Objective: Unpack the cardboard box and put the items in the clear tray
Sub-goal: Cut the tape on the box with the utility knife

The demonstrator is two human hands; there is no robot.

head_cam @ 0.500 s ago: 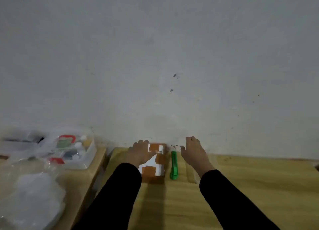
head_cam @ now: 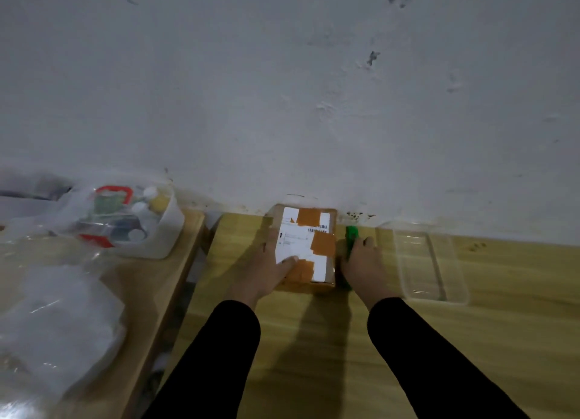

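A small cardboard box [head_cam: 309, 230], sealed with brown tape and bearing a white shipping label, lies on the wooden table against the wall. My left hand [head_cam: 270, 268] rests on its left side with the thumb across the label, holding it down. Just right of the box lies a green box cutter [head_cam: 352, 232]. My right hand [head_cam: 364, 261] lies flat over the cutter's near part, fingers together; whether it grips it I cannot tell. The clear tray [head_cam: 430, 261] stands empty further right, apart from my hand.
The wooden table [head_cam: 314, 356] ends at a gap on the left. Beyond it a second table [head_cam: 147, 280] carries a white tub of small items [head_cam: 131, 220] in plastic wrap and a crumpled plastic bag [head_cam: 53, 324]. A grey wall [head_cam: 282, 88] runs directly behind the box.
My right hand has moved left from the bare table onto the green cutter. My left hand stays on the box. The camera has tilted down and closer.
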